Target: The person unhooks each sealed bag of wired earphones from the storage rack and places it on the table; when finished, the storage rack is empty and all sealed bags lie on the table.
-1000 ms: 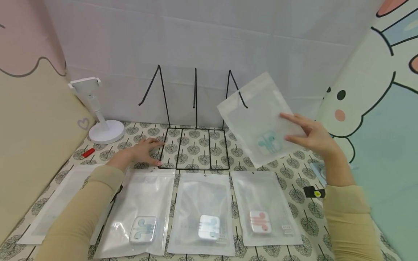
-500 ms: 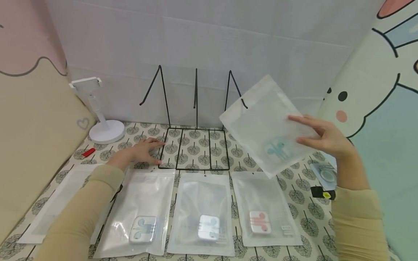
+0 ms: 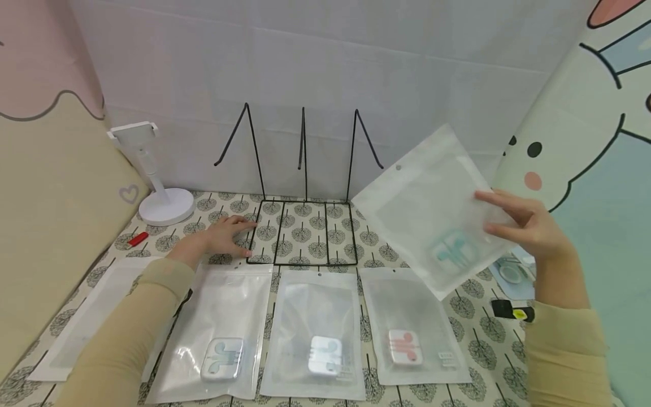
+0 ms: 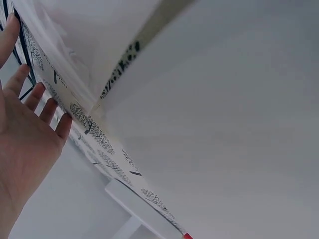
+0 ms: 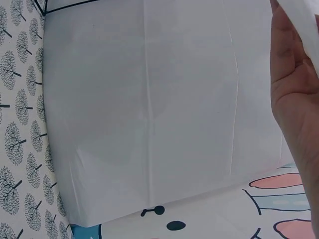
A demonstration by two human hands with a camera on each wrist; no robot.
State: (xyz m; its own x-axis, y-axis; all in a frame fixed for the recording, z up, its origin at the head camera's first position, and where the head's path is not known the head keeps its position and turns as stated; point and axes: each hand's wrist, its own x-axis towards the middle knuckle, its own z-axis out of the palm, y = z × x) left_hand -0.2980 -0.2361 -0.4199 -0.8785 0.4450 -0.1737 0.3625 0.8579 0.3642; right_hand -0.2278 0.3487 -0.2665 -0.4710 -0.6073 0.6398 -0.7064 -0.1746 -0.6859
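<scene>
My right hand (image 3: 529, 225) pinches the right edge of a translucent zip pouch (image 3: 422, 212), thumb and fingers on its side. Tilted in the air, the pouch shows a hang hole near its top and teal-marked earphones inside. It is apart from the right hook of the black wire rack (image 3: 315, 264). In the right wrist view only a white edge of the pouch (image 5: 305, 30) shows by the palm. My left hand (image 3: 224, 234) rests at the left side of the rack's base; the left wrist view shows its fingers (image 4: 37, 94) extended near the wires.
Three pouches with earphone cases lie in front: a left one (image 3: 229, 316), a middle one (image 3: 315, 311) and a pink-marked one (image 3: 407, 305). Another pouch (image 3: 96, 305) is partly under the left arm. A white phone stand (image 3: 165, 206) and a red USB stick (image 3: 137, 239) stand back left.
My right hand has drawn the pouch right and down, away from the rack's right hook, which overlapped it before. The hang hole is now in sight. My left hand has stayed in place.
</scene>
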